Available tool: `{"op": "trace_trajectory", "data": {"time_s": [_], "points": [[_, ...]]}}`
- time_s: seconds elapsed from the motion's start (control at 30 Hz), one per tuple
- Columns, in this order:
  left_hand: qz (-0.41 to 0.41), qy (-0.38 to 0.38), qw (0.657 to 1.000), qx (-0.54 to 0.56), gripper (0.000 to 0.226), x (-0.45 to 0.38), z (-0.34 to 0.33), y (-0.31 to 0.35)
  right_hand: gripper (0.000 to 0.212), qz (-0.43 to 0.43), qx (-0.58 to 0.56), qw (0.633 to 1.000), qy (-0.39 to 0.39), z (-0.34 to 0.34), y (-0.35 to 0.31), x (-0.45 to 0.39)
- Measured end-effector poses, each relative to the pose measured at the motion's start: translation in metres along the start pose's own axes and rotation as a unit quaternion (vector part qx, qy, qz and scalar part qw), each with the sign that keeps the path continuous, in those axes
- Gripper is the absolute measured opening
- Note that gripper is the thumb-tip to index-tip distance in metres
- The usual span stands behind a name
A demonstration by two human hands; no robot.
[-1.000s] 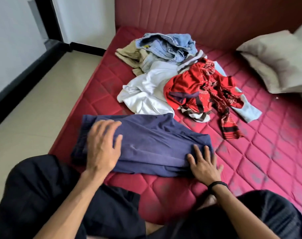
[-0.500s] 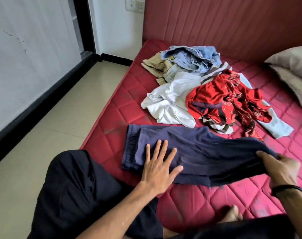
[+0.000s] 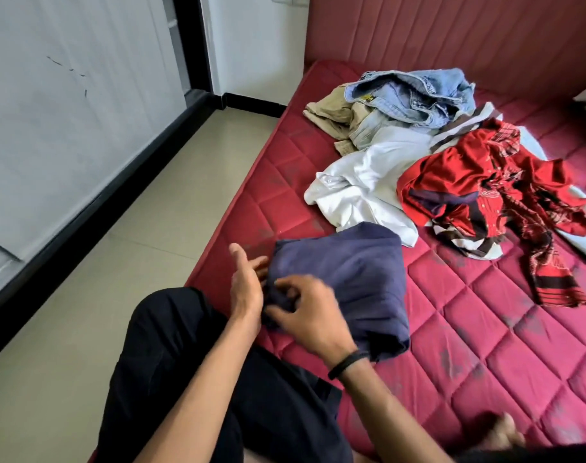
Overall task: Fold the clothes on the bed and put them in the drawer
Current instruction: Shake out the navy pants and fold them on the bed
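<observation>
A: What is found at nine o'clock?

B: Pale floor tiles (image 3: 94, 345) and a grey wall panel (image 3: 67, 128) are seen there; no drawer is visible anywhere.

A: And at the centre?

B: The navy garment (image 3: 348, 282) is now doubled over into a compact block on the red mattress (image 3: 485, 329), near its edge. Half a second ago it was stretched out long, with one end lifted at three o'clock. That end has since been carried across to the nine o'clock side.

A: How are the hands placed?

B: The left hand (image 3: 246, 282) is held with fingers straight against the garment's nine o'clock edge. The right hand (image 3: 310, 310) is laid over the same edge with fingers curled; it is blurred, so whether cloth is pinched cannot be told.

A: What follows for the task?

B: One fold is judged done. At one o'clock, a white shirt (image 3: 362, 192), a red patterned garment (image 3: 478, 192), denim (image 3: 415, 91) and a khaki piece (image 3: 331, 111) are left unfolded.
</observation>
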State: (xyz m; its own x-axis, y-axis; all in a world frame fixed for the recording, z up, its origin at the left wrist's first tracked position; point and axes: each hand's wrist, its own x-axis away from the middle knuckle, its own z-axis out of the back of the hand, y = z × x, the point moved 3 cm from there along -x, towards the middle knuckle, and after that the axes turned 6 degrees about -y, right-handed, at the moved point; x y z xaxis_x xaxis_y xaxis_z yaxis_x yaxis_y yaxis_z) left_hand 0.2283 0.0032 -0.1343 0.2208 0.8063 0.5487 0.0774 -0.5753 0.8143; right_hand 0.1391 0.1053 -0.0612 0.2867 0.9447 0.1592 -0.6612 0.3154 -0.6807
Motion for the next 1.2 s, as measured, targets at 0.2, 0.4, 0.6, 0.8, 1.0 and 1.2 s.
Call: {"op": "trace_trajectory", "data": {"time_s": [0.2, 0.4, 0.6, 0.8, 1.0, 1.2], "points": [[-0.020, -0.066, 0.930, -0.361, 0.094, 0.016, -0.014, 0.010, 0.017, 0.093, 0.014, 0.996, 0.000, 0.030, 0.006, 0.019], [-0.038, -0.076, 0.915, -0.395, 0.106, 0.019, -0.015, 0.010, 0.077, 0.022, 0.319, 0.943, 0.090, 0.030, 0.100, 0.043], [0.056, -0.145, 0.987, -0.044, 0.087, 0.037, -0.038, 0.005, 0.119, 0.051, 0.307, 0.949, 0.049, 0.010, 0.114, 0.088], [0.098, -0.334, 0.927, 0.139, 0.037, 0.109, -0.141, 0.045, 0.072, 0.022, -0.040, 0.968, 0.249, 0.109, 0.105, 0.067], [-0.089, -0.305, 0.917, -0.241, 0.104, 0.131, -0.226, 0.052, 0.033, 0.013, -0.240, 0.906, 0.348, 0.251, 0.142, 0.093], [0.178, -0.501, 0.837, -0.133, 0.052, 0.144, -0.320, -0.044, 0.027, -0.117, -0.504, 0.815, 0.261, 0.336, 0.231, 0.153]]}}
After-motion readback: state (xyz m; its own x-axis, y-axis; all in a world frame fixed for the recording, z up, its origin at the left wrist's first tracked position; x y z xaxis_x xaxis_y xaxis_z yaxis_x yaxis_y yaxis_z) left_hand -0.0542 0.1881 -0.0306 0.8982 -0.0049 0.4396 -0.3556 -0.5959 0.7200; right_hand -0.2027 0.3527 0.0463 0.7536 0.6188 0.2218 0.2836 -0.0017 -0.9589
